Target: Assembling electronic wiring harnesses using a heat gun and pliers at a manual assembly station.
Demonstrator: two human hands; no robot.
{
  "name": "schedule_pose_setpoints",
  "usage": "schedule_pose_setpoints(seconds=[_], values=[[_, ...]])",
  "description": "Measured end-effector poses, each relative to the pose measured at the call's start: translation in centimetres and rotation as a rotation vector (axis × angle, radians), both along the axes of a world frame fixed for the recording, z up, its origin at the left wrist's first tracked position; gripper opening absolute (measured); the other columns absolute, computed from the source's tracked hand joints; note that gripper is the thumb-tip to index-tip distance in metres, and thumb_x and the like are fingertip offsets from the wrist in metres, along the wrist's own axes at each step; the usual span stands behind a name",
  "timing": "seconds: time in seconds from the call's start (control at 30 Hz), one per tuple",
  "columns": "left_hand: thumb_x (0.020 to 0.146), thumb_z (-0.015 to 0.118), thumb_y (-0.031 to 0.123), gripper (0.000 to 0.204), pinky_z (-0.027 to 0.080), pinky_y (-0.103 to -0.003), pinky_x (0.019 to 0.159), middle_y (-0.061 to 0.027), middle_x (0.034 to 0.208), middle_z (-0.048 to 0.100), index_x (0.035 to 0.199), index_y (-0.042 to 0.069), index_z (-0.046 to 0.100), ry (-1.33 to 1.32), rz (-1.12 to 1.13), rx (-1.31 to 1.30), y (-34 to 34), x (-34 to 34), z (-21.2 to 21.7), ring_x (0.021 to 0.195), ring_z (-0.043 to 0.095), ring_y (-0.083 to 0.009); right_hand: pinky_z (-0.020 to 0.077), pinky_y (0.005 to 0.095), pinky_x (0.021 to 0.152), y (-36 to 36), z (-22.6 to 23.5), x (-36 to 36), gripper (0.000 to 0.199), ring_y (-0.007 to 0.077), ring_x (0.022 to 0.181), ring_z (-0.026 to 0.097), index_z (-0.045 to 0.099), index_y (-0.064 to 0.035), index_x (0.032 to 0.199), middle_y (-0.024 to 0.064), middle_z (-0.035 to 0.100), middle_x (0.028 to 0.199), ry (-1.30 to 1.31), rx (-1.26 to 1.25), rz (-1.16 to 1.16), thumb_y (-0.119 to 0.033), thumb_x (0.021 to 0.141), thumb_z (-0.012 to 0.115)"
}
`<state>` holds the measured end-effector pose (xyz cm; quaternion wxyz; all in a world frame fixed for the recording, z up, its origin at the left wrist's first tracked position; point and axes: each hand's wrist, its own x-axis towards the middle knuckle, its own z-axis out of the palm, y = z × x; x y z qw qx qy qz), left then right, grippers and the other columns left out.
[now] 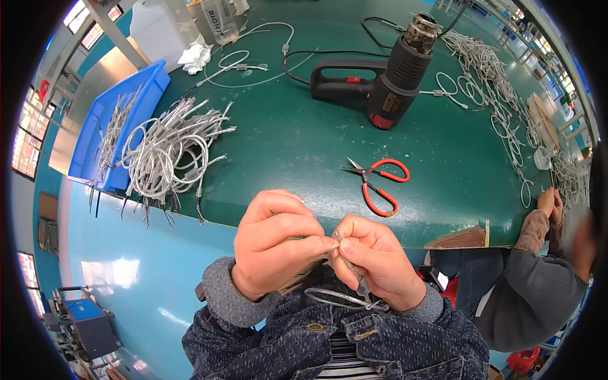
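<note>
My right hand [373, 256] is closed around a clear-jacketed cable [335, 296], whose loop hangs below it in front of my jacket. The fingers of my left hand [275, 237] pinch at the cable's end, right against my right fingertips. What exactly lies between the left fingers is too small to make out. Beyond my hands, a pair of scissors [378, 183] with red handles rests spread on the green table [272, 152]. Farther back a black heat gun [386, 82] stands with its metal nozzle upward.
At the left, a bundle of cables [174, 149] lies beside a blue tray [120, 107] holding more cable ends. Many cables [487, 76] are heaped along the right. A co-worker [538, 285] sits at the right, hands by the table edge. Crumpled white tissue [195, 56] lies at the back left.
</note>
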<state>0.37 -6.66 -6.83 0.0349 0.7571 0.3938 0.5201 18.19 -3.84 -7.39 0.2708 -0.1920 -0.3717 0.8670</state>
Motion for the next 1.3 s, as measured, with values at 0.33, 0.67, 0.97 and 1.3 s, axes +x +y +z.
schedule_pose_setpoints(seconds=[0.33, 0.67, 0.97, 1.3], values=[[0.08, 0.069, 0.008, 0.011, 0.048, -0.031, 0.071, -0.0075, 0.081, 0.062, 0.088, 0.001, 0.067, -0.376, -0.12, -0.423, 0.1, -0.1, -0.1, 0.078, 0.058, -0.0198, 0.0329, 0.0241, 0.048, 0.1, -0.5, -0.1, 0.02, 0.0091, 0.049, 0.041, 0.052, -0.0007, 0.09, 0.0023, 0.048, 0.06, -0.023, 0.091, -0.034, -0.018, 0.098, 0.048], [0.086, 0.058, -0.001, 0.01, 0.047, -0.025, 0.064, -0.0105, 0.082, 0.062, 0.089, -0.006, 0.066, -0.52, -0.403, -0.928, 0.3, -1.5, 0.7, 0.071, 0.059, -0.0141, 0.0289, 0.0224, 0.048, 0.4, 0.0, 0.5, 0.018, 0.0064, 0.051, 0.034, 0.052, 0.0003, 0.09, -0.0012, 0.043, 0.061, -0.084, 0.018, 0.076, -0.016, 0.098, 0.047], [0.087, 0.06, 0.0, 0.008, 0.05, -0.022, 0.054, -0.0091, 0.08, 0.063, 0.087, -0.006, 0.065, -0.578, -0.415, -1.036, 0.3, -1.4, 1.3, 0.069, 0.062, -0.0117, 0.0301, 0.0205, 0.051, 0.9, -0.3, 0.8, 0.023, 0.0026, 0.055, 0.037, 0.056, 0.0003, 0.09, -0.0053, 0.043, 0.065, -0.115, 0.048, 0.083, -0.02, 0.098, 0.049], [0.092, 0.058, 0.009, 0.012, 0.049, -0.022, 0.048, -0.0051, 0.077, 0.061, 0.088, -0.002, 0.057, -0.765, -0.556, -1.344, -0.3, -0.4, 0.7, 0.062, 0.062, -0.0102, 0.0363, 0.0186, 0.057, 0.0, 0.0, 1.3, 0.011, 0.002, 0.067, 0.049, 0.061, 0.0014, 0.081, -0.0008, 0.058, 0.07, -0.282, 0.244, 0.004, -0.007, 0.085, 0.067]])
